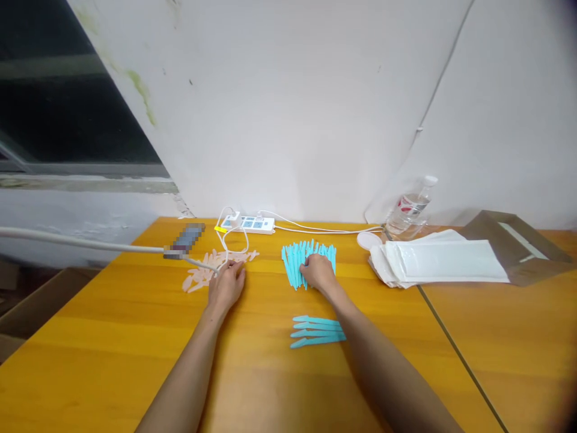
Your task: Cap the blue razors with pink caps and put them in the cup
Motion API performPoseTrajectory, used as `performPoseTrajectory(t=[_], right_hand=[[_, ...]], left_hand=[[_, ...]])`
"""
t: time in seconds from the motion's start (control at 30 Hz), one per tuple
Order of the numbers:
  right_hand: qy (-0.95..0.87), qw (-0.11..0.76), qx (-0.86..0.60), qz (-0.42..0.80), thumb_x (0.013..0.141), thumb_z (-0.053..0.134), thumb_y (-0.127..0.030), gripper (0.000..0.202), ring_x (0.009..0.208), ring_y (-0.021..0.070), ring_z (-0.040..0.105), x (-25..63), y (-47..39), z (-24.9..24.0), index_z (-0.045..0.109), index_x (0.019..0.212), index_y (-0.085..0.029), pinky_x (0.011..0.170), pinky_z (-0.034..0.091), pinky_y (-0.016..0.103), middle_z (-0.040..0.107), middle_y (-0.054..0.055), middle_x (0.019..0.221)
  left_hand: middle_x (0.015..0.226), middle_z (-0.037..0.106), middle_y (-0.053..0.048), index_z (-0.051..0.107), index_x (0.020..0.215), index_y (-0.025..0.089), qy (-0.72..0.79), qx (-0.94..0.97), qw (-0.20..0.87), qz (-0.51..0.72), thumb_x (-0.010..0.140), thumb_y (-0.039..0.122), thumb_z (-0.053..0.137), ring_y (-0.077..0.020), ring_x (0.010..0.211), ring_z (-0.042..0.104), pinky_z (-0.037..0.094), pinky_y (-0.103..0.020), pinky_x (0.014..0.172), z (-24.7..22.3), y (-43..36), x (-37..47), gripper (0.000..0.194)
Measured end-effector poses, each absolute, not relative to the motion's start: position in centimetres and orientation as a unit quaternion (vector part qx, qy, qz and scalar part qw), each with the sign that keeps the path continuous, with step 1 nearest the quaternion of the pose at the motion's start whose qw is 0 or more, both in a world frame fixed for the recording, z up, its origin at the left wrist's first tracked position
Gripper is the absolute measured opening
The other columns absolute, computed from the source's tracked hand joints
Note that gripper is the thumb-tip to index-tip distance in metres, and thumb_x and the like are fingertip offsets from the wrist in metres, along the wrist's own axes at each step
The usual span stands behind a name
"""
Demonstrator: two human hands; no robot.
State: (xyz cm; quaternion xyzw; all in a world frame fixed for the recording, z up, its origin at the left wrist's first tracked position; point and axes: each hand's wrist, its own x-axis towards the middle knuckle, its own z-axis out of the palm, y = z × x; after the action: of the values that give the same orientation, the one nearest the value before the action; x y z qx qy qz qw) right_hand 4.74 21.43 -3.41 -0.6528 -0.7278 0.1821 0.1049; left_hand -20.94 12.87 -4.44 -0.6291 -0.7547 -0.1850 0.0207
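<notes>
Covering some piled blue sticks (295,264), the right hand (318,272) has fingers curled down, can't tell if they're pinching one. Those run roughly 12-to-6. Toward 6 o'clock, four more sticks (315,333), slim and light blue, lie 9-to-3, angled tips at 9, other ends behind the forearm (378,343). Left hand (225,285) is by pink bits (201,275) at 9, grip unclear.

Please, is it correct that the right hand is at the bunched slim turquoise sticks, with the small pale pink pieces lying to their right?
One slip: the head view shows the small pale pink pieces lying left of the bunched slim turquoise sticks.
</notes>
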Motion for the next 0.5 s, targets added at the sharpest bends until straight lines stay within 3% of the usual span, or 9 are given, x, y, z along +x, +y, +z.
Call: performPoseTrajectory(t=[0.13, 0.27, 0.37, 0.43, 0.5], right_hand=[[-0.721, 0.122, -0.652, 0.201, 0.076, 0.061, -0.023, 0.012, 0.08, 0.024, 0.069, 5.3, 21.5, -2.5, 0.071, 0.073, -0.015, 0.064, 0.041, 0.027, 0.074, 0.014, 0.08], [-0.727, 0.169, -0.629, 0.218, 0.079, 0.058, -0.027, 0.012, 0.073, 0.0168, 0.064, 7.4, 19.7, -1.2, 0.067, 0.081, -0.02, 0.061, 0.039, 0.023, 0.072, 0.003, 0.076], [-0.74, 0.222, -0.571, 0.277, 0.081, 0.054, -0.025, 0.015, 0.062, 0.0127, 0.057, 9.8, 17.2, -1.5, 0.066, 0.09, -0.021, 0.056, 0.039, 0.021, 0.067, -0.002, 0.072], [-0.745, 0.269, -0.522, 0.317, 0.082, 0.052, -0.021, 0.019, 0.06, 0.0127, 0.056, 11.3, 15.5, -2.2, 0.067, 0.094, -0.02, 0.057, 0.041, 0.022, 0.065, -0.002, 0.07], [-0.755, 0.307, -0.49, 0.309, 0.085, 0.053, -0.021, 0.024, 0.067, 0.0149, 0.06, 12.4, 14.0, -3.1, 0.071, 0.1, -0.019, 0.063, 0.046, 0.025, 0.068, 0.002, 0.077]], left_hand=[[0.108, 0.066, -0.009, 0.075, 0.104, 0.025, -0.747, -0.637, 0.027, -0.187, 0.089, 0.035, 0.055, -0.027, 0.1, 0.062, 0.046, -0.037, 0.088, -4.6, 15.2, -20.3, 0.027], [0.1, 0.067, -0.011, 0.077, 0.092, 0.022, -0.74, -0.639, 0.021, -0.209, 0.091, 0.036, 0.052, -0.0273, 0.097, 0.062, 0.046, -0.038, 0.089, -4.6, 16.6, -19.4, 0.029], [0.101, 0.07, -0.011, 0.075, 0.096, 0.021, -0.729, -0.644, 0.01, -0.234, 0.094, 0.036, 0.05, -0.0263, 0.099, 0.062, 0.046, -0.037, 0.091, -4.3, 16.0, -18.4, 0.03], [0.099, 0.072, -0.01, 0.073, 0.102, 0.02, -0.713, -0.634, -0.075, -0.29, 0.095, 0.04, 0.049, -0.0235, 0.093, 0.065, 0.049, -0.034, 0.086, -4.2, 14.6, -17.3, 0.032], [0.095, 0.074, -0.009, 0.072, 0.104, 0.018, -0.675, -0.587, -0.247, -0.373, 0.092, 0.047, 0.053, -0.0203, 0.081, 0.066, 0.051, -0.031, 0.076, -4.3, 12.9, -15.9, 0.036]])
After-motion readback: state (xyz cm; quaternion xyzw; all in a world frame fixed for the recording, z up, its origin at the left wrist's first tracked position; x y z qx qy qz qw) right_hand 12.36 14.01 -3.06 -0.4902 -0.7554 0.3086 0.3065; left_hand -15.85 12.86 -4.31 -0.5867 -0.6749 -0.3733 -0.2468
